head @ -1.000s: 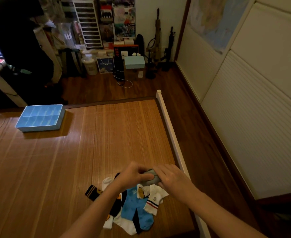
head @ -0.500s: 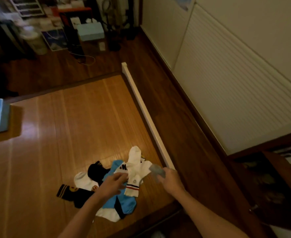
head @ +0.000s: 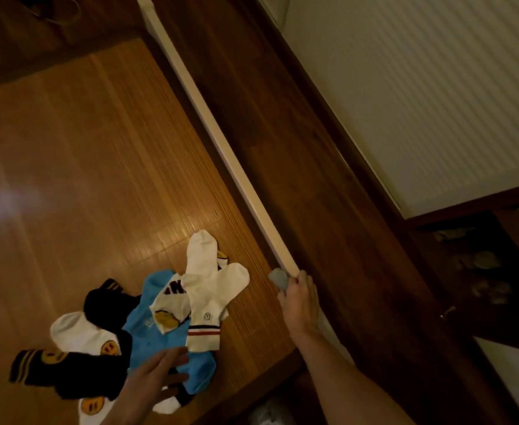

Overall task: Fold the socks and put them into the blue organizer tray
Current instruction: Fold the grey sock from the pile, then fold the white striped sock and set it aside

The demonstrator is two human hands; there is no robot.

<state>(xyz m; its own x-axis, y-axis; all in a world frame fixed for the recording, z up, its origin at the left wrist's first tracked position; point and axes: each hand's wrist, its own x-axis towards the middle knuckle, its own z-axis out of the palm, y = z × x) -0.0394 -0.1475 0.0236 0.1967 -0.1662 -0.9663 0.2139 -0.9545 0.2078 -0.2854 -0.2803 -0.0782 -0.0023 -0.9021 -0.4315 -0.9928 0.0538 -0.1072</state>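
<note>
A heap of loose socks lies on the bamboo mat near the bottom of the view: a white sock with a red and blue striped cuff [head: 209, 289], a light blue sock [head: 154, 342], black socks with yellow smiley faces [head: 68, 372] and a white sock [head: 77, 329]. My left hand [head: 157, 378] hovers over the blue sock with its fingers spread, holding nothing. My right hand [head: 298, 299] is closed on a small folded grey sock [head: 278, 279], held by the white rail at the mat's right edge. The blue organizer tray is out of view.
A white rail [head: 221, 148] runs diagonally along the mat's right side. Dark wooden floor [head: 298, 148] lies beyond it, then a pale ribbed wall panel [head: 420, 87]. A dark open cabinet [head: 472, 271] with pale items inside sits at the right.
The view has swung down and right, so the blue tray has left the frame. My right hand carried the grey sock right to the rail. My left hand let go and opened over the pile.
</note>
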